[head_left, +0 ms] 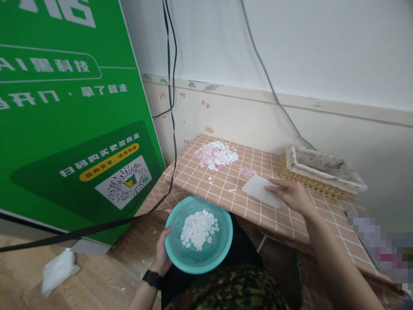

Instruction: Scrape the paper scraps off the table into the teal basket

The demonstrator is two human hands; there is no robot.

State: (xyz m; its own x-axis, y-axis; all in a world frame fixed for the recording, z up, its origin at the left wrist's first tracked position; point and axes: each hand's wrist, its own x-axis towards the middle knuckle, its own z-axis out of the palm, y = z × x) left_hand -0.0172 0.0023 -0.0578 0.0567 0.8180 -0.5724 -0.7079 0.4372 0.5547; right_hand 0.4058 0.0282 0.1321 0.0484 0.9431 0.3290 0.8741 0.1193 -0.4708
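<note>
My left hand [164, 249] grips the left rim of a round turquoise plastic basket [222, 254], held below the table's front edge. Small white paper scraps [199, 229] lie heaped in it. Over the table, my right hand [290, 193] pinches a flat white card or sheet [260, 189] between thumb and fingers, tilted close to the tablecloth. A few pinkish scraps [248, 171] lie just beyond the sheet. Farther back at the left is a larger pile of white and pink scraps [217, 154].
A brown checked cloth covers the table [264, 157]. A lined wicker basket [322, 172] stands against the wall at right. A green panel [80, 120] rises at left, with a black strap [129, 219] hanging before it. A white plastic bag [60, 271] lies on the floor.
</note>
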